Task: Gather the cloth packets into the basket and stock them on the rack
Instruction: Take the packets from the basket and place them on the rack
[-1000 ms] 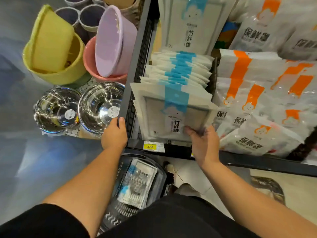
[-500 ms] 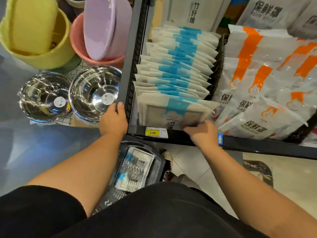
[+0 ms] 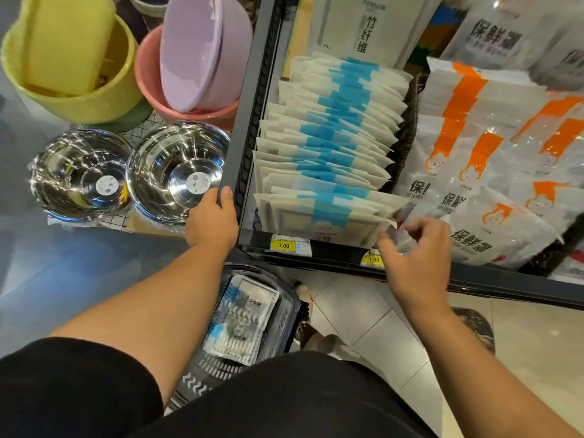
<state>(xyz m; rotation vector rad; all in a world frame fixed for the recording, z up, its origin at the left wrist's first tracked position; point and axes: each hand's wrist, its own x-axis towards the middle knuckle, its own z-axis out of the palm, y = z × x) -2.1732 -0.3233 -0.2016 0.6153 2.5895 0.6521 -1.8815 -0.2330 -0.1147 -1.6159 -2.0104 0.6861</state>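
White blue-banded cloth packets (image 3: pixel 331 159) stand filed; left hand (image 3: pixel 211 222) grips rack (image 3: pixel 249 105), right hand (image 3: pixel 417 257) unclear

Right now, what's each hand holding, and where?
Left hand grips the dark metal rack by its upright post. Right hand is at the front blue-striped white packet's right corner; pinch unclear.

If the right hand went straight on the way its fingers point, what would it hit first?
Most likely the front cloth packet: the right hand points up and left at that packet's right corner, very near it or touching; blur hides which.
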